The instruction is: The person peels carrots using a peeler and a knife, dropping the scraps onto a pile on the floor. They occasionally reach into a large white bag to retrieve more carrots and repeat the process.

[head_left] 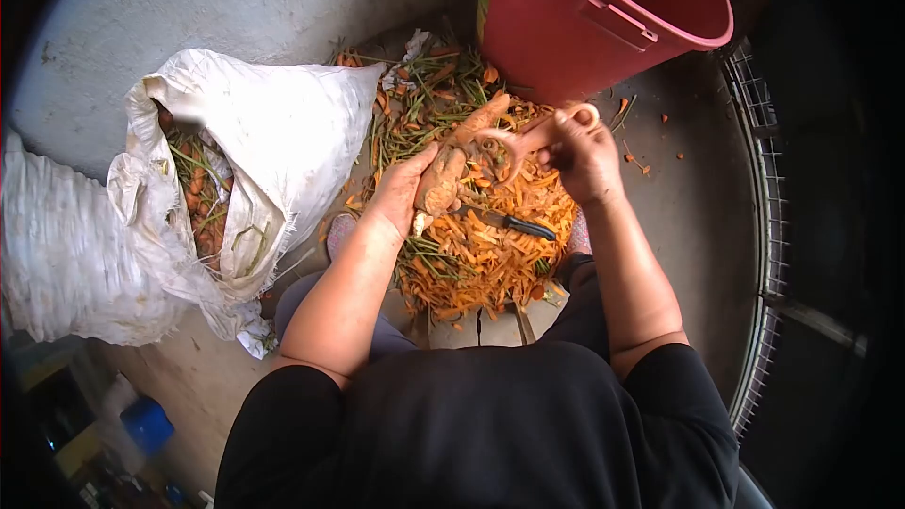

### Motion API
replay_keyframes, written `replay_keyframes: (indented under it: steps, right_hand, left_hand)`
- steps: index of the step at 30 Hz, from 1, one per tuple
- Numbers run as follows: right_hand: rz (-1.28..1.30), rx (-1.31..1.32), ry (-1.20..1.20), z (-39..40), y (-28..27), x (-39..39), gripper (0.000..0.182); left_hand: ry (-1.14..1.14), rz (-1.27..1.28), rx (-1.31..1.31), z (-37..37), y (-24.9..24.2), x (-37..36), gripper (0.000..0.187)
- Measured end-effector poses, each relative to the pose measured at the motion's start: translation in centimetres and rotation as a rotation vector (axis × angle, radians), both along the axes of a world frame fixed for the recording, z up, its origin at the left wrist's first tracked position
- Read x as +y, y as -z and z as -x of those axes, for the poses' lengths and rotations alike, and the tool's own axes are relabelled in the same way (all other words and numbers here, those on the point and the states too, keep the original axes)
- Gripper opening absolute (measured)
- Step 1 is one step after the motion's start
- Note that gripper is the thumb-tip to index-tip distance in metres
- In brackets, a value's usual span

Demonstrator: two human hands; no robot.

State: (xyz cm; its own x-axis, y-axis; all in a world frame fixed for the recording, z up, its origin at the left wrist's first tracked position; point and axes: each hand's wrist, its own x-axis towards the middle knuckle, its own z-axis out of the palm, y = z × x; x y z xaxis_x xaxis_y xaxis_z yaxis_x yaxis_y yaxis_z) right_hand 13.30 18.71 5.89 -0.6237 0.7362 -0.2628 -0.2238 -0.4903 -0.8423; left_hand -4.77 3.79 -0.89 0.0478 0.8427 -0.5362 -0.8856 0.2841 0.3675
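Note:
My left hand (407, 190) is closed round a thick, knobbly carrot (440, 181), dirt-brown at its near end and orange toward its far tip. To the right, my right hand (584, 155) grips a pinkish peeler (539, 137) by its handle, its looped end showing beyond my fingers and its forked head close to the carrot. Below both hands lies a heap of orange peelings (490, 269) mixed with green stems. A knife with a black handle (530, 226) rests on the heap.
A large red bin (566, 28) stands beyond my right hand. At the left, an open white sack (292, 123) holds carrots and stems, beside another white sack (75, 245). A wire mesh edge (768, 179) runs along the right. A blue object (147, 425) lies at lower left.

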Motion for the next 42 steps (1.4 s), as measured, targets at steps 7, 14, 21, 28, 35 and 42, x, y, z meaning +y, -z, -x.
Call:
replay_keyframes:
  steps: [7, 14, 21, 28, 35, 42]
  right_hand:
    - [-0.037, -0.023, -0.221, 1.0, 1.9, -2.2, 0.017]
    - [-0.174, -0.249, 0.496, -3.5, 3.8, 6.2, 0.022]
    - [-0.027, 0.08, -0.178, 1.2, 0.0, -2.8, 0.016]
    - [-0.272, -0.422, 0.494, -2.2, 5.6, 5.5, 0.025]
    - [-0.111, -0.138, 0.051, 1.2, 0.1, -2.0, 0.022]
    - [0.084, -0.097, -0.119, 1.2, 3.5, -3.0, 0.02]
  left_hand:
    - [0.057, 0.007, 0.011, -2.5, -1.2, -0.3, 0.031]
    - [0.082, 0.035, 0.059, -1.0, -1.7, -0.9, 0.032]
    - [0.044, 0.086, 0.136, -2.0, -2.3, -0.6, 0.034]
    - [0.224, 0.099, 0.176, -2.1, -2.0, -1.1, 0.038]
    - [0.086, 0.02, 0.129, -1.9, -1.6, -0.8, 0.039]
    - [0.191, 0.053, 0.159, -3.2, -1.9, -0.6, 0.034]
